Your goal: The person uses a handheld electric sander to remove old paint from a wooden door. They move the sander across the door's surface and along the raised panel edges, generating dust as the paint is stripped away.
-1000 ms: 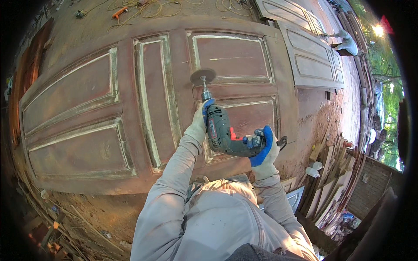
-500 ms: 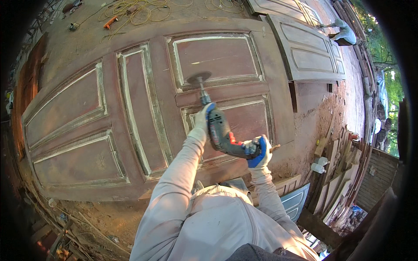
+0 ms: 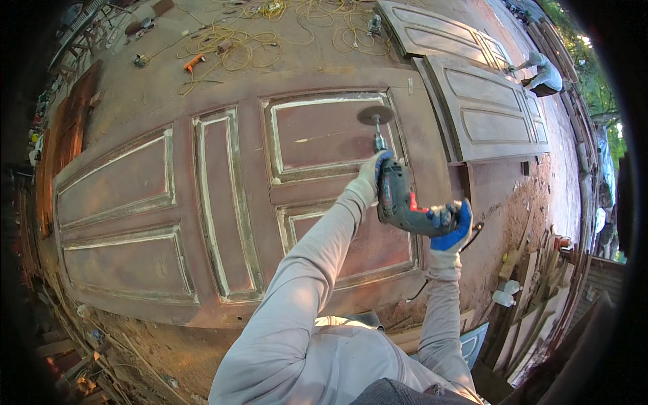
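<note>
Drill (image 3: 399, 196) in both gloved hands, above the right end of a brown door (image 3: 182, 209). Disc (image 3: 376, 115) at its tip shows over the upper right panel; touching or apart, can't tell. Left hand (image 3: 372, 170) wraps the front of the drill, fingers partly hidden behind it. Right hand (image 3: 452, 229) holds the rear handle, fingers curled round (exact finger on the trigger hard to make out). Black cord (image 3: 476, 233) partly hidden behind the right sleeve. Left sleeve (image 3: 297, 277) covers some door edge. Far co-worker (image 3: 544, 73): hands too small to read.
</note>
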A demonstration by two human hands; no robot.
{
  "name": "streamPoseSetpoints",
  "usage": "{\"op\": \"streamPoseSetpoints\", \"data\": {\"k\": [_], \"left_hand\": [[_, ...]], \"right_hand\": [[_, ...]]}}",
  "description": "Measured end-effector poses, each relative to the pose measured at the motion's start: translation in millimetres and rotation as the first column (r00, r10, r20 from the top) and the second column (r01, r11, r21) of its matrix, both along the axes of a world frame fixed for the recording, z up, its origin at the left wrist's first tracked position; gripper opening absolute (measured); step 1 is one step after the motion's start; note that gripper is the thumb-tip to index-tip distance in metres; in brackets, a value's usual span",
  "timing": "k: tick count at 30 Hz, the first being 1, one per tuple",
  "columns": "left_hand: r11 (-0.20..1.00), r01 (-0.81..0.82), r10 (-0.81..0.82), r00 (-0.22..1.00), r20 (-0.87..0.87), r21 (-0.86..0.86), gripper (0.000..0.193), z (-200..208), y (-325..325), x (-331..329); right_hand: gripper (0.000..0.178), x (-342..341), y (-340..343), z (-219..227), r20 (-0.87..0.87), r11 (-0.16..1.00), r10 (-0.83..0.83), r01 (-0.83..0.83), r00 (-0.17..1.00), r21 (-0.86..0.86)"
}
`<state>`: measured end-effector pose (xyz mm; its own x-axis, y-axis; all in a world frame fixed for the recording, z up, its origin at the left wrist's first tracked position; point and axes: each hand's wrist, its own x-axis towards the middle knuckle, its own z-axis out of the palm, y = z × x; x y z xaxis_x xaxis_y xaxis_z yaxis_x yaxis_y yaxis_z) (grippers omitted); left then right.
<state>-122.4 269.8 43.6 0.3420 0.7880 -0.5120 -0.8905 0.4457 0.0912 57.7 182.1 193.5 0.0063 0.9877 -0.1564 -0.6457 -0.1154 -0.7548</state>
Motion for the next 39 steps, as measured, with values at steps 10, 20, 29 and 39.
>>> {"op": "streamPoseSetpoints", "data": {"k": [10,20,29,39], "left_hand": [[0.981,-0.167,0.133,0.949,-0.285,-0.098,0.022,-39.6,31.6,-156.8],[0.939,-0.344,0.321,0.902,-0.288,-0.031,0.029,-15.0,10.3,-217.0],[0.954,-0.285,0.25,0.928,-0.276,-0.094,0.028,-7.8,-6.5,-209.6],[0.978,-0.165,0.138,0.97,-0.198,-0.129,0.028,-35.9,41.3,-154.9]], "right_hand": [[0.026,-143.8,80.9,-41.5,-0.04,0.971,0.049,-0.057,0.998,-0.231],[0.025,-212.0,111.7,-16.8,0.095,0.936,0.294,-0.266,0.951,-0.23],[0.024,-206.5,77.9,-17.1,0.107,0.962,0.153,-0.123,0.983,-0.245],[0.025,-161.1,87.8,-17.4,0.098,0.976,0.019,0.003,0.995,-0.219]]}}
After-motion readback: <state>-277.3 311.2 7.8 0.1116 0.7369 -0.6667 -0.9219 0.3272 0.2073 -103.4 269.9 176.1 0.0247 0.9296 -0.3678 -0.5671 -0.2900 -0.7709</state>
